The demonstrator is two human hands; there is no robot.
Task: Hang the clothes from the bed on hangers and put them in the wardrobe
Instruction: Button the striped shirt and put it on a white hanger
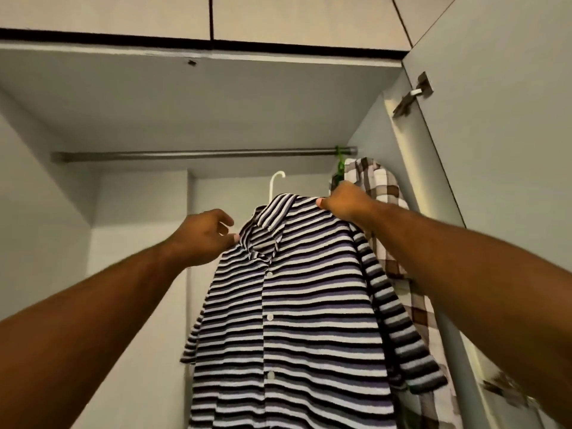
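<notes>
My right hand (346,201) grips one shoulder of the black, white and blue striped knit shirt (291,305), my left hand (204,236) pinches it by the collar; its white plastic hanger (276,181) sits below the grey metal wardrobe rail (201,155), not yet hooked (a brown checked shirt (382,193) already hangs there); whether more clothes wait I cannot tell.

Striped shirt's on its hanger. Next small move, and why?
Probably lift the striped shirt until the white hanger hook clears the rail, then lower it on. The hook hangs below the rail, hooked on nothing; the right hand grips the shoulder, the left hand is at the collar. Bare rail lies left of the plaid shirt.
</notes>
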